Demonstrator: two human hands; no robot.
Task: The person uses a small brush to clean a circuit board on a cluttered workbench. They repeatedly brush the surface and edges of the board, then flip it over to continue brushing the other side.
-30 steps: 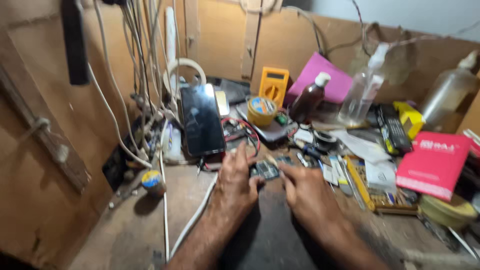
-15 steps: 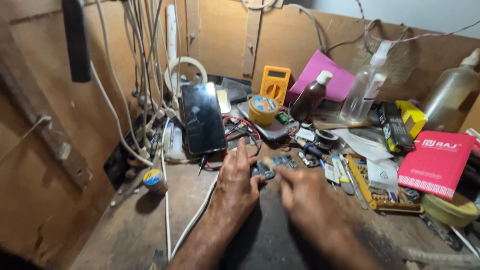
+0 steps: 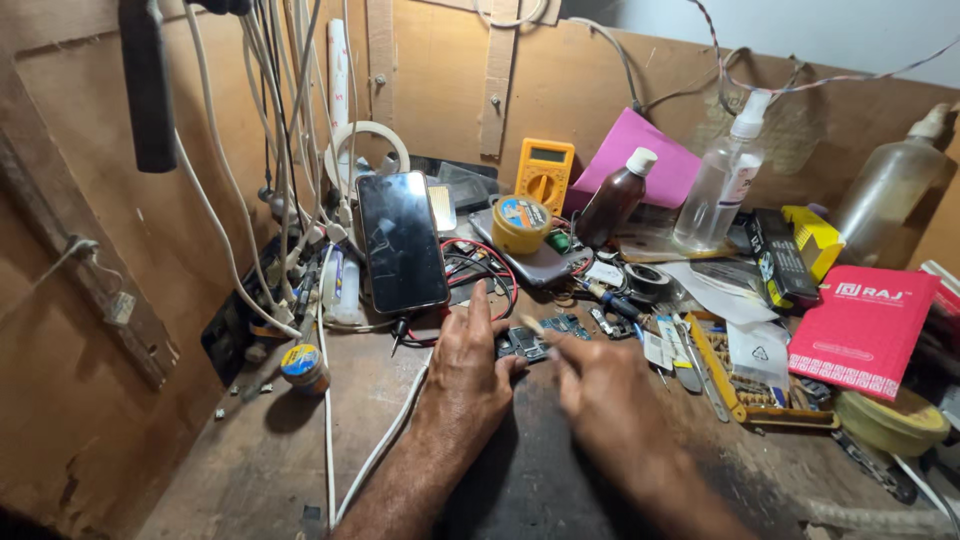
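Since it lies flat on the dark patch of the wooden bench, just below the upright phone, the small circuit board is the thing both hands meet on: the left hand rests palm down with its fingers spread, fingertips pinning the board's left edge, while the right hand is blurred, so I cannot tell whether it is closed around a thin pale stick that seems to point at the board or only touching it. By its look the board is light, thin and stiff, easy to slide on the bench and fragile where tiny parts stand on it, so its bare edges would be the safest hold. Of the packages, going from largest down: a red rectangular box with white lettering and a patterned lower border lies tilted at the right; a pink card sheet leans on the back wall; a cloudy plastic bottle stands at the far right; a clear spray bottle with a small label stands beside a brown bottle with a white cap; a yellow meter leans behind a round yellow tin with a blue label; a yellow and black box lies near the red one; 1 small round tub sits at the left.
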